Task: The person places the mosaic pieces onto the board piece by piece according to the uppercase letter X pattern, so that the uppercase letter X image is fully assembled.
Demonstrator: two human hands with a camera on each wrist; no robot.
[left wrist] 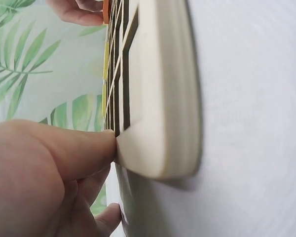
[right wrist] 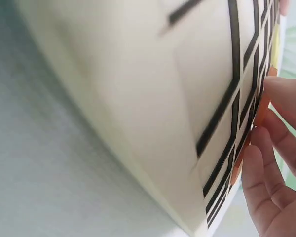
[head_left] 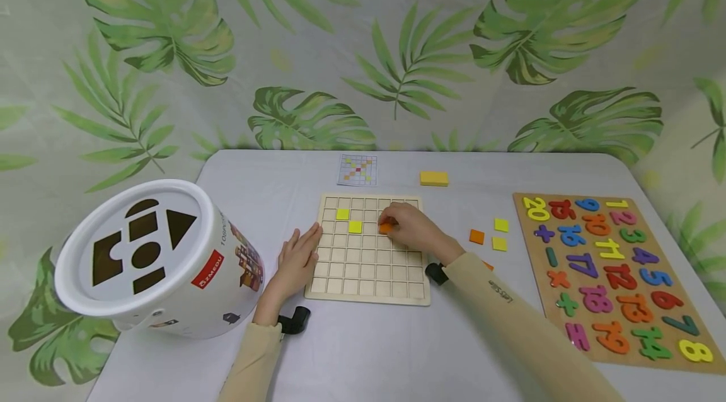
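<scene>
A small, flat orange square tile sits on the pale wooden grid board, in its upper rows, pinched by the fingers of the right hand. The left hand lies flat with straight fingers against the board's left edge. Two yellow tiles occupy cells left of the orange one. Right of the board lie loose tiles and a number puzzle; left of it, a white shape-sorter bucket on the tabletop; behind it, a pattern card.
</scene>
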